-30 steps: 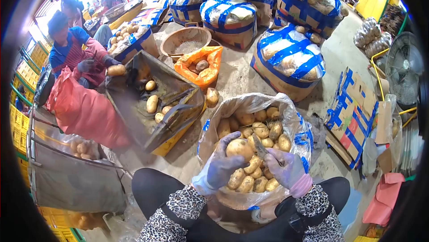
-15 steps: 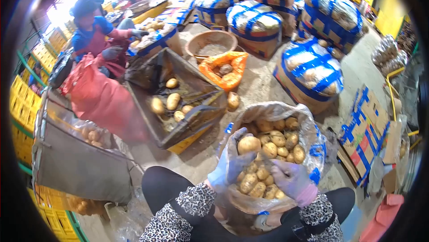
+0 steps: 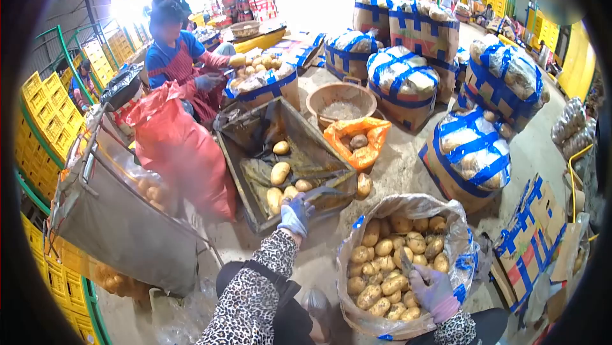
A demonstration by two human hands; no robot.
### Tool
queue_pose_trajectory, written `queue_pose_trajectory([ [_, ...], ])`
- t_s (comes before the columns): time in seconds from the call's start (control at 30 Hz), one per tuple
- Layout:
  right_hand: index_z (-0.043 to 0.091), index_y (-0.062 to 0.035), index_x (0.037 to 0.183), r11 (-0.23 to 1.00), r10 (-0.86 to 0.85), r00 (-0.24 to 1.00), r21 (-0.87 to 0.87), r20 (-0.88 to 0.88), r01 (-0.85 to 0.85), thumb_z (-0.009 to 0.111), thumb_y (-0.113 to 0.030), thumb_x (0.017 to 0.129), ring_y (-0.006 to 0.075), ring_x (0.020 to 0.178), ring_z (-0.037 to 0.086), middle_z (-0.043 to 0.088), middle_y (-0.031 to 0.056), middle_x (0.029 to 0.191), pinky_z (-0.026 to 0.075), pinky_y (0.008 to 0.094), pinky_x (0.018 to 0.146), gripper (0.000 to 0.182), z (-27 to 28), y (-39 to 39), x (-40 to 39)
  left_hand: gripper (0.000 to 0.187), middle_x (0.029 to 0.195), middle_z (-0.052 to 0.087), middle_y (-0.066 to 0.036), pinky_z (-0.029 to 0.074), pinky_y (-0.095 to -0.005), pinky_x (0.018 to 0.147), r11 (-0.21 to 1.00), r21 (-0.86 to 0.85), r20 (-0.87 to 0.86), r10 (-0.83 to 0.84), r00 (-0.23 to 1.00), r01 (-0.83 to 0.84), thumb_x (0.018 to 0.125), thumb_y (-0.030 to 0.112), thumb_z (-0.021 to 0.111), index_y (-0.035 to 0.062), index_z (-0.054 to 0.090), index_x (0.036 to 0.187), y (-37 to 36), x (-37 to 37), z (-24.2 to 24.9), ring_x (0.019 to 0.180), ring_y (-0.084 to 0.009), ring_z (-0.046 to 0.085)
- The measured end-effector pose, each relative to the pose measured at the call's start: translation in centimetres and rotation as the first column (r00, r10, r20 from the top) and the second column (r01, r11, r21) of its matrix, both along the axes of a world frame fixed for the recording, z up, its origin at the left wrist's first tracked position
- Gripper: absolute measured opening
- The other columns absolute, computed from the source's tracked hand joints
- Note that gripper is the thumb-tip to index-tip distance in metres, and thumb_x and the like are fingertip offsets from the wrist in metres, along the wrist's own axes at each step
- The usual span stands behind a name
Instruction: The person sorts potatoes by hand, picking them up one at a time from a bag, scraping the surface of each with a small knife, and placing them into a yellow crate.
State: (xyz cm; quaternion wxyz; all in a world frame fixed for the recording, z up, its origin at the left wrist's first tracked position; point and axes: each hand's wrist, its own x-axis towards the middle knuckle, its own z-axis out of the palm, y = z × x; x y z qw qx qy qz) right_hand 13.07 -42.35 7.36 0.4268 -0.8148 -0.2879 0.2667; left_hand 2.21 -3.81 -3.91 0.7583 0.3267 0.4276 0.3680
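My left hand point(image 3: 296, 215), in a pale glove, reaches over the near rim of a dark-lined crate point(image 3: 239, 182). Its fingers are stretched out beside a few potatoes point(image 3: 279, 173) lying inside. My right hand point(image 3: 433, 294), also gloved, is over the right side of a plastic-lined container point(image 3: 350, 300) full of potatoes point(image 3: 380, 284). The fingers of that hand are curled, and a narrow grey shape point(image 3: 406, 259) shows at their tips; I cannot tell what it is.
An orange bag point(image 3: 376, 138) and a brown basin point(image 3: 341, 101) stand behind the crate. At left are a red sack point(image 3: 182, 154) and a grey cloth-sided frame point(image 3: 127, 217). Taped, filled boxes point(image 3: 468, 157) stand at right. Another person point(image 3: 182, 58) sits by a potato-filled box.
My left hand has moved from the potato container to the crate; the large potato near it has left that hand. My right hand stays over the container. The view has shifted.
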Motion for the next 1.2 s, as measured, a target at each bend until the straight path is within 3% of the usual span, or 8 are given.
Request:
queue_pose_trajectory([
  [0.23,0.07,0.0004,0.115,0.996,-0.089,0.995,0.029,-0.04,0.09,0.066,-0.02,0.093,0.0101,0.082,0.065,0.073,0.0076,0.087,0.053,0.0268,0.075,0.03,0.9,-0.5,0.2,0.01,0.085,0.06,-0.004,0.05,-0.0364,0.067,0.747,0.647,0.359,-0.122,0.925,-0.153,0.095,0.016,0.057,0.0122,0.06,0.104,7.4,1.5,21.2,0.072,-0.0186,0.06],
  [0.37,0.07,-0.0008,0.114,0.988,-0.077,0.995,0.14,0.061,0.068,0.064,-0.019,0.094,0.0079,0.079,0.063,0.072,0.0049,0.084,0.052,0.0263,0.072,0.028,1.3,-1.3,0.7,0.014,0.095,0.063,-0.003,0.051,-0.0305,0.071,0.661,0.737,0.026,-0.24,0.97,0.144,0.102,0.02,0.048,0.0107,0.058,0.105,6.4,3.4,14.3,0.079,-0.0164,0.061],
  [0.47,0.07,0.0002,0.113,0.985,-0.123,0.991,0.124,0.048,0.117,0.064,-0.017,0.094,0.0084,0.08,0.064,0.072,0.0065,0.087,0.052,0.0263,0.073,0.027,2.2,-2.6,1.9,0.029,0.084,0.06,-0.003,0.049,-0.0291,0.066,0.863,0.104,-0.073,-0.489,0.869,0.495,0.1,0.038,0.051,0.0097,0.059,0.101,-7.9,6.0,12.0,0.071,-0.0163,0.058],
  [0.63,0.067,0.0028,0.112,0.952,-0.261,0.937,0.225,0.23,0.21,0.065,-0.012,0.092,0.0223,0.077,0.07,0.072,0.0163,0.086,0.054,0.0327,0.07,0.026,3.5,-5.4,2.8,0.06,0.112,0.066,-0.018,0.051,-0.0341,0.091,0.014,0.35,-0.859,-0.395,0.326,0.937,0.09,0.031,0.071,-0.0034,0.05,0.134,-20.9,10.6,-0.4,0.103,-0.0229,0.064],
  [0.8,0.068,0.0022,0.113,0.938,-0.322,0.881,0.246,0.347,0.246,0.065,-0.011,0.089,0.0296,0.072,0.069,0.069,0.0194,0.082,0.054,0.0355,0.067,0.027,3.5,-8.1,3.9,0.053,0.113,0.063,-0.012,0.052,-0.0288,0.078,0.259,0.227,-0.535,-0.772,0.342,0.939,0.093,0.026,0.07,0.0009,0.049,0.135,-27.3,16.0,-4.6,0.094,-0.0137,0.06],
  [0.9,0.068,0.0019,0.113,0.918,-0.382,0.876,0.232,0.293,0.323,0.064,-0.01,0.088,0.0294,0.07,0.068,0.069,0.0193,0.082,0.054,0.0362,0.066,0.028,4.0,-8.6,5.4,0.044,0.121,0.062,-0.018,0.048,-0.0368,0.092,0.119,0.777,-0.405,-0.657,0.636,0.619,0.093,0.017,0.062,-0.0014,0.053,0.132,-26.2,22.9,0.0,0.108,-0.022,0.059],
  [1.03,0.069,0.0026,0.112,0.886,-0.464,0.847,0.16,0.261,0.436,0.064,-0.009,0.088,0.027,0.067,0.068,0.068,0.0193,0.081,0.054,0.0354,0.064,0.027,4.2,-10.5,4.9,0.026,0.092,0.06,-0.004,0.047,-0.024,0.065,0.572,0.573,0.088,-0.754,0.65,0.586,0.094,0.006,0.061,0.0009,0.053,0.118,-22.2,25.7,17.1,0.074,-0.0064,0.053],
  [1.2,0.069,0.001,0.113,0.869,-0.473,0.849,0.281,0.235,0.407,0.063,-0.006,0.088,0.0267,0.075,0.07,0.069,0.0182,0.084,0.054,0.0333,0.068,0.027,3.7,-10.8,5.8,0.041,0.088,0.069,-0.012,0.051,-0.0285,0.061,0.263,0.182,-0.695,-0.647,0.313,0.947,0.086,0.025,0.071,0.0004,0.06,0.117,-20.0,26.2,4.9,0.064,-0.019,0.065],
])
